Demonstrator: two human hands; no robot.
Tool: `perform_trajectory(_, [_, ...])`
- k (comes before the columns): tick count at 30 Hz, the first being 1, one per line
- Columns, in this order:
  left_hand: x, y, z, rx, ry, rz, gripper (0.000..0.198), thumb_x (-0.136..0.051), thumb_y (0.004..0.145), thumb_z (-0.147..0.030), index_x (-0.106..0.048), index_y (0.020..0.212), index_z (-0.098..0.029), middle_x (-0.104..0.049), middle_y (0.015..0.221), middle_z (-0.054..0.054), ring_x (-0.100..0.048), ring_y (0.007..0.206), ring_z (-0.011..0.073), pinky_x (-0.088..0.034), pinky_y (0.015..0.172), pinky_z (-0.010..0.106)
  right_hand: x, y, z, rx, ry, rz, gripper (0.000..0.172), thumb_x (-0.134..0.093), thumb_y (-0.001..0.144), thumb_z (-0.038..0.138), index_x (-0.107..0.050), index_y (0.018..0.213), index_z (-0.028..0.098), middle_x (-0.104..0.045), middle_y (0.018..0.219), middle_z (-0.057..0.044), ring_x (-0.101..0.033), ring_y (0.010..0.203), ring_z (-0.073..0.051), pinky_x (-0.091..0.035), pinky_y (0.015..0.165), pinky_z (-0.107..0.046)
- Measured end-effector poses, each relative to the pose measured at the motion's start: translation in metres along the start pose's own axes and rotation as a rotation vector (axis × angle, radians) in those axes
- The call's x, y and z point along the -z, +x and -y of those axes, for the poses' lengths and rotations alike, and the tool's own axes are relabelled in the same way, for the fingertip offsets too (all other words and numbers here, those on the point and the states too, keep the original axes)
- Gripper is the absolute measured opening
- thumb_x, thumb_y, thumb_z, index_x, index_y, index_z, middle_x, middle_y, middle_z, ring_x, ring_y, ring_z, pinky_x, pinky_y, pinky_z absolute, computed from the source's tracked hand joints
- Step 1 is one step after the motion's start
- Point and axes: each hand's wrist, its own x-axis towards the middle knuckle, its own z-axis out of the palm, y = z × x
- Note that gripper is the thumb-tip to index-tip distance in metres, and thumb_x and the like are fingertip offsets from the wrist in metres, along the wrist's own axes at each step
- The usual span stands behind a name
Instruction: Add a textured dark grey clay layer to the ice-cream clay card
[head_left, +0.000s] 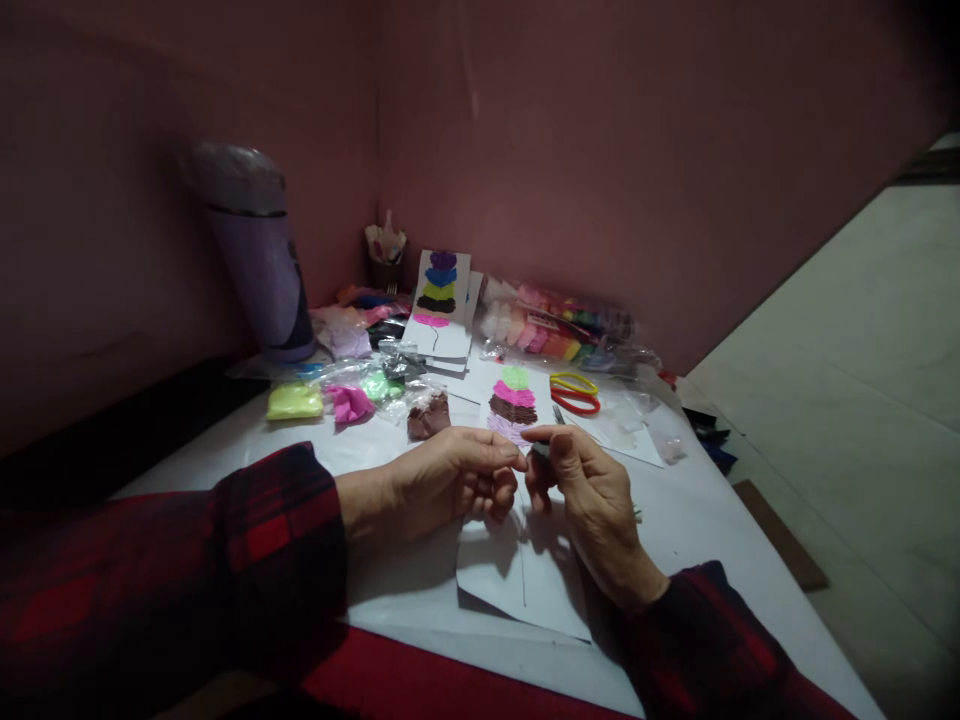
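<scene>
Above a white paper sheet (pixel 487 565) with a thin dark line drawn on it, both my hands meet. My right hand (pixel 592 490) is closed around a dark lump of modelling clay (pixel 541 453), partly covered by its fingers. My left hand (pixel 465 470) pinches thumb against forefinger beside that lump; anything between those fingertips is too small to make out. Just beyond my fingers lies a card (pixel 515 395) with green, pink, brown and lilac clay bands. Packets of brown clay (pixel 427 416), pink clay (pixel 350 403) and yellow clay (pixel 294 401) lie left of it.
Scissors with yellow and red handles (pixel 576 404) lie right of the card. Behind are a finished-looking clay card (pixel 439 300), bagged clay packs (pixel 555 325) and a cup of tools (pixel 385 260). A tall purple tumbler (pixel 262 270) stands back left, near the wall.
</scene>
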Motion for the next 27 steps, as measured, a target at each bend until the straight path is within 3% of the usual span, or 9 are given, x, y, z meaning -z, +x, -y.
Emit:
perform_trajectory(4, [-0.0012,-0.0008,-0.0012,0.014,-0.018,-0.008,0.016,-0.070,0.072,-0.024,-0.063,0.079,-0.011,-0.056,0.061,0.001,-0.050,0.056,0.0099,-0.039,0.059,0.023,-0.0012,0.0011,-0.0009,-0.028,0.045,0.004,0.029,-0.055,0.092,0.047,-0.057,0.089,0.019,-0.056,0.059,0.005,-0.048,0.039,-0.007,-0.035,0.038,-0.020])
perform_trajectory(9, [-0.0017,-0.0007,-0.0013,-0.017,-0.011,0.004,0.018,-0.072,0.072,-0.025,-0.063,0.080,-0.011,-0.059,0.060,0.002,-0.050,0.054,0.0096,-0.036,0.057,0.023,-0.0027,0.0035,-0.0011,-0.002,0.029,-0.033,0.020,-0.062,0.089,0.038,-0.054,0.088,0.020,-0.059,0.071,0.003,-0.051,0.048,-0.009,-0.043,0.044,-0.022])
perform_trajectory(13, [-0.0015,-0.0001,-0.0001,-0.034,-0.003,-0.045,0.024,-0.076,0.070,-0.026,-0.062,0.082,-0.011,-0.056,0.056,0.000,-0.049,0.052,0.0094,-0.035,0.056,0.023,0.0004,0.0014,-0.0036,-0.047,-0.042,-0.043,0.025,-0.051,0.094,0.044,-0.055,0.090,0.020,-0.047,0.065,0.005,-0.040,0.047,-0.008,-0.034,0.039,-0.020])
perform_trajectory(17, [-0.0013,-0.0003,-0.0007,-0.044,0.011,-0.078,0.024,-0.077,0.070,-0.026,-0.061,0.081,-0.010,-0.055,0.057,-0.001,-0.048,0.053,0.0086,-0.032,0.056,0.022,0.0032,-0.0007,-0.0050,-0.031,-0.177,0.044,0.030,-0.052,0.094,0.046,-0.053,0.080,0.020,-0.037,0.058,0.007,-0.031,0.045,-0.007,-0.026,0.039,-0.020])
perform_trajectory(22, [-0.0021,-0.0007,-0.0023,-0.075,0.052,-0.120,0.022,-0.074,0.071,-0.026,-0.061,0.078,-0.011,-0.055,0.056,0.000,-0.047,0.051,0.0088,-0.030,0.054,0.023,0.0016,-0.0006,0.0010,0.022,-0.284,0.090,0.024,-0.051,0.095,0.041,-0.054,0.084,0.020,-0.038,0.059,0.007,-0.033,0.044,-0.008,-0.027,0.041,-0.022])
perform_trajectory(27, [-0.0042,-0.0002,-0.0029,-0.110,0.114,-0.173,0.022,-0.074,0.070,-0.027,-0.061,0.073,-0.011,-0.055,0.054,0.000,-0.045,0.048,0.0079,-0.030,0.053,0.022,0.0014,0.0006,0.0036,0.143,-0.387,0.087,0.019,-0.049,0.095,0.033,-0.059,0.086,0.019,-0.051,0.068,0.003,-0.047,0.059,-0.012,-0.039,0.054,-0.025])
